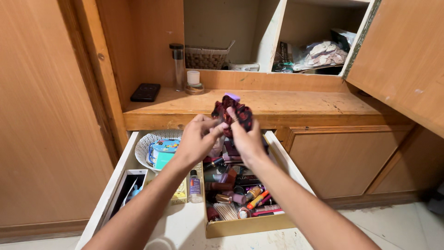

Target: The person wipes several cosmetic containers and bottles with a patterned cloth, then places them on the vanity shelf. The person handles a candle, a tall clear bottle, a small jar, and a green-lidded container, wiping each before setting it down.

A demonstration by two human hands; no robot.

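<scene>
Both my hands are raised over an open white drawer [115, 178]. My left hand [196, 139] and my right hand [247, 139] together grip a dark red and black patterned cloth pouch [236, 111] with a small purple piece sticking out at its top. The pouch hangs above a cardboard box [249, 225] in the drawer, packed with several lipsticks, tubes and small cosmetic items. Left of the box lie a small clear bottle [195, 185] and a white patterned bowl [147, 143] holding a turquoise case [163, 153].
A wooden shelf [296, 102] above the drawer carries a black flat device [145, 92], a tall clear bottle [177, 67] and a small white jar [193, 81]. Behind stand a wicker basket [206, 58] and bagged items [323, 53]. An open cabinet door [402, 60] juts out right.
</scene>
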